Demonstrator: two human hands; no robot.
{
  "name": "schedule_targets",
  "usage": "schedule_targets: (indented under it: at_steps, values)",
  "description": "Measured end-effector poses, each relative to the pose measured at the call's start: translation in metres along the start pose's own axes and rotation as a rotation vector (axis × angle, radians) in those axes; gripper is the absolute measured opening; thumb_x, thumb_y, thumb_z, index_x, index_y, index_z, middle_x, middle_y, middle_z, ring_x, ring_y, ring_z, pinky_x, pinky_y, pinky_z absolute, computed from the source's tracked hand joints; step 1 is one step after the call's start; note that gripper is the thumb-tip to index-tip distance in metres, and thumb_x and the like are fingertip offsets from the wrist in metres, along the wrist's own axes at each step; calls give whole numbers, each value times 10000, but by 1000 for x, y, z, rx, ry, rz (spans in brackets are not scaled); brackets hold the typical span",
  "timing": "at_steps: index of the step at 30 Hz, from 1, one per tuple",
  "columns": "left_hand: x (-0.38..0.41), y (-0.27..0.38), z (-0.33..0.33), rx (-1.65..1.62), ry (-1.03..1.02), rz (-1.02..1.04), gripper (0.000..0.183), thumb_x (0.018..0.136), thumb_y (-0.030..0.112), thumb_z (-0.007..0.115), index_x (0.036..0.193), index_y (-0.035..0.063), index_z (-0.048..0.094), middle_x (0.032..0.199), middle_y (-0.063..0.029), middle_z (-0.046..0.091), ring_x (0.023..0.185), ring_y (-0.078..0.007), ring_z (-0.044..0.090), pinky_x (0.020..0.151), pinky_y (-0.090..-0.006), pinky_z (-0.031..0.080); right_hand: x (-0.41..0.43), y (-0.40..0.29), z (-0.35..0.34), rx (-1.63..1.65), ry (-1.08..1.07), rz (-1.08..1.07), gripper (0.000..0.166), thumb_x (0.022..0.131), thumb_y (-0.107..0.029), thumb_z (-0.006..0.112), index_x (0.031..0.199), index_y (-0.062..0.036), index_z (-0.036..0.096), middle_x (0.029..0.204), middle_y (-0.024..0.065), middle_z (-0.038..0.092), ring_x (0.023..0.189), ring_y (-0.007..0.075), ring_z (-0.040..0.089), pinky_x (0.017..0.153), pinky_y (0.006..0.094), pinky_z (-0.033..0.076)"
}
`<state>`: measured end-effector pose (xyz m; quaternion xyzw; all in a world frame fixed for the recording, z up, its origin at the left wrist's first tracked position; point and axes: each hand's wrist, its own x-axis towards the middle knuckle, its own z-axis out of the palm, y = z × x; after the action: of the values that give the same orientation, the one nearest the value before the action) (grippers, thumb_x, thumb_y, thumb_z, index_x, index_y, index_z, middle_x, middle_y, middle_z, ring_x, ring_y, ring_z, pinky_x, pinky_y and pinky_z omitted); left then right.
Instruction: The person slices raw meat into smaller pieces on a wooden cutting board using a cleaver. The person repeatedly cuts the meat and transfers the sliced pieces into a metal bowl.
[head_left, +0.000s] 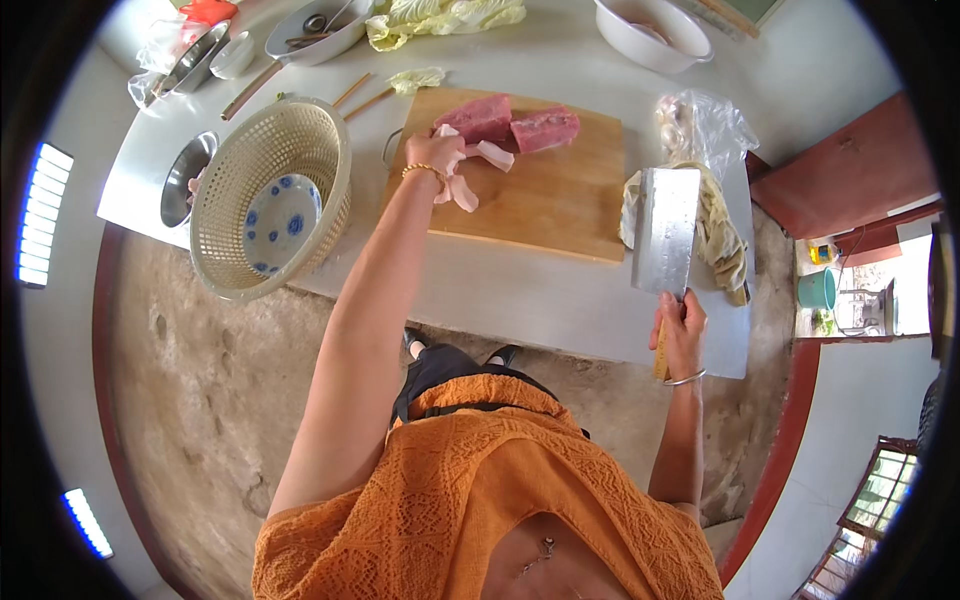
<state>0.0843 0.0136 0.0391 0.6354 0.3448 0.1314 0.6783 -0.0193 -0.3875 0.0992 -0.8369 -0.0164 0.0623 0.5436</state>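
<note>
My left hand (435, 154) is over the left part of a wooden cutting board (555, 202), its fingers closed around pale strips of fat or meat (460, 193) that hang out below. Another pale strip (495, 156) lies just right of it. Two chunks of raw red meat (474, 118) (545, 128) rest along the board's far side. My right hand (683, 326) grips the wooden handle of a cleaver (667, 229), its broad blade pointing away from me, right of the board and above a crumpled cloth (716, 232).
A plastic colander (341, 187) holding a blue-patterned dish (281, 217) stands left of the board, beside a metal bowl (180, 176). Cabbage leaves (450, 19), a pan with utensils (322, 34) and a white basin (652, 52) are at the back. A plastic bag (720, 127) lies right.
</note>
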Motion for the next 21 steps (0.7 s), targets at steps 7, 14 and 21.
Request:
schedule_targets:
  at_steps: [7,14,21]
  values:
    - [28,24,-5,-581,-286,-274,110,778,103,629,796,12,570,750,-142,609,564,-280,558,507,-382,491,-1,-5,9,13,31,21,252,936,-210,547,770,-33,481,524,20,478,397,99,476,378,255,361]
    - [66,114,-13,-894,-491,-215,147,759,86,608,846,-17,552,803,-148,582,654,-271,560,552,-356,487,-5,-15,36,75,167,109,194,940,-224,537,822,-80,481,585,5,473,412,82,462,343,240,375]
    - [144,210,-259,-939,-340,150,242,640,120,715,808,36,562,720,-128,564,621,-293,549,546,-407,488,-5,-49,80,126,144,5,243,957,-280,508,874,-52,492,586,24,450,377,103,425,335,242,343]
